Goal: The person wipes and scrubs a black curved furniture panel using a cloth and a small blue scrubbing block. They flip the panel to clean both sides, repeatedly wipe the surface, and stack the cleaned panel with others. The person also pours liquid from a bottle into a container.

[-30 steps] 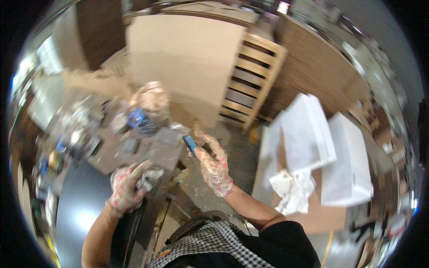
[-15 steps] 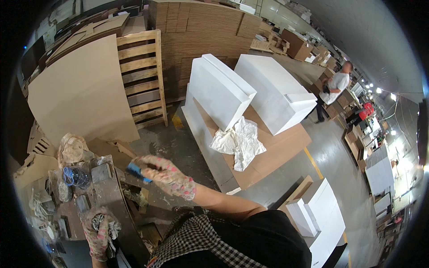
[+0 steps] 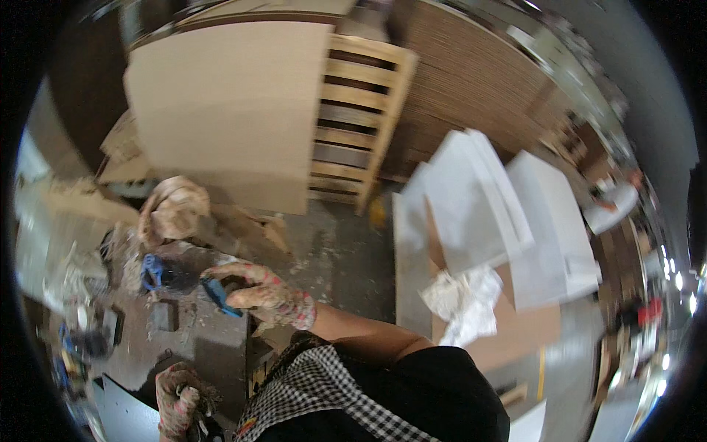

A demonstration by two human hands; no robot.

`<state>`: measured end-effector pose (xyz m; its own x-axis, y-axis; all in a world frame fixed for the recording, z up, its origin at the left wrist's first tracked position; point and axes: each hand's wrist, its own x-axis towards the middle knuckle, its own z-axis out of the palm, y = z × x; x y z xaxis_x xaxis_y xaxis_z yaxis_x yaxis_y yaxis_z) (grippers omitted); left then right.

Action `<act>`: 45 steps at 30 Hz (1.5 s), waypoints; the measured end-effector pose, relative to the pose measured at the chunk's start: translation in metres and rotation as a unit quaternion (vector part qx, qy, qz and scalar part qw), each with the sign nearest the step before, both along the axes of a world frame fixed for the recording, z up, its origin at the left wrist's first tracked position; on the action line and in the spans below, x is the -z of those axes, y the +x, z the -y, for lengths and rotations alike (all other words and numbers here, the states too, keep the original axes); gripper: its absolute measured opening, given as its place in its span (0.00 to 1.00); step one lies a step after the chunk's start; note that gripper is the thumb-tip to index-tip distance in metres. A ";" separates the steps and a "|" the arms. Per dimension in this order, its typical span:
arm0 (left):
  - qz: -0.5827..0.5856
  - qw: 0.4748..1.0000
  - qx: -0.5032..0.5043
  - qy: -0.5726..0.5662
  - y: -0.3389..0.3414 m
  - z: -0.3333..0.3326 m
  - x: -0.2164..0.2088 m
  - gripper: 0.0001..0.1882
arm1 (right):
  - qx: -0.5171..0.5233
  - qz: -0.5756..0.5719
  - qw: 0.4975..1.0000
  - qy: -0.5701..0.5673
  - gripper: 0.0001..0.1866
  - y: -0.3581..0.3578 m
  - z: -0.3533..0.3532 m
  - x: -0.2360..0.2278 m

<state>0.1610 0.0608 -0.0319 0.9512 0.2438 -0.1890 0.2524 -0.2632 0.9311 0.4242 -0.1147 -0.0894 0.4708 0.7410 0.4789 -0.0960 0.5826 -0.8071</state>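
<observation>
2 gloved hands: right hand (image 3: 269, 296) grip closed on blue tool (image 3: 219, 297).

Cluttered grey workbench (image 3: 213, 346) — blue tool (image 3: 152, 269), scattered small parts

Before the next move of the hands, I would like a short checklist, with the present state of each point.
1. Right hand grips the small blue tool: ok, fingers closed on it.
2. Left hand has a firm hold: cannot tell, what it clutches is blurred.
3. Both hands gloved: ok.
4. Workbench has bare room under the right hand: not ok, debris and small items lie about.
5. Blue-handled item apart from the right hand: ok.
</observation>
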 end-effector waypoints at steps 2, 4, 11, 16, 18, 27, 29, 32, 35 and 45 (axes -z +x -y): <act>-0.057 0.984 -0.109 0.130 0.017 0.005 0.000 0.14 | -0.073 -0.035 0.996 -0.038 0.26 0.037 -0.020 0.000; -0.063 0.969 -0.155 0.180 0.043 0.017 -0.011 0.15 | -0.137 -0.078 0.980 -0.120 0.27 0.068 -0.035 -0.004; -0.163 0.934 -0.313 -0.062 0.135 0.059 -0.077 0.31 | -0.362 -0.101 0.915 -0.145 0.33 0.111 -0.089 -0.011; -0.120 0.880 -0.457 -0.055 0.160 0.074 -0.042 0.35 | -0.462 -0.098 0.874 -0.110 0.32 0.096 -0.120 -0.005; -0.068 0.853 -0.511 -0.079 0.161 0.076 -0.026 0.33 | -0.490 -0.116 0.858 -0.099 0.31 0.094 -0.131 -0.004; 0.069 0.805 -0.580 -0.104 0.150 0.070 0.014 0.25 | -0.541 0.074 0.816 -0.190 0.30 0.077 -0.175 -0.002; 0.081 0.794 -0.598 -0.073 0.145 0.066 0.021 0.25 | -0.513 0.194 0.826 -0.127 0.29 0.076 -0.188 -0.008; 0.152 0.736 -0.650 -0.107 0.134 0.060 0.031 0.26 | -0.386 0.249 0.885 -0.070 0.31 0.086 -0.212 -0.016; 0.097 0.741 -0.660 -0.075 0.117 0.059 0.037 0.25 | -0.163 0.457 0.873 -0.037 0.30 0.095 -0.236 -0.012; 0.096 0.711 -0.691 -0.088 0.080 0.070 0.053 0.28 | -0.279 0.428 0.858 -0.056 0.19 0.068 -0.286 -0.095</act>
<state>0.2413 -0.0090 -0.0852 -0.1620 0.9595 -0.2306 0.0206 0.2369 0.9713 0.4921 0.1713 0.0059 -0.4616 0.8005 0.3823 0.3211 0.5525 -0.7692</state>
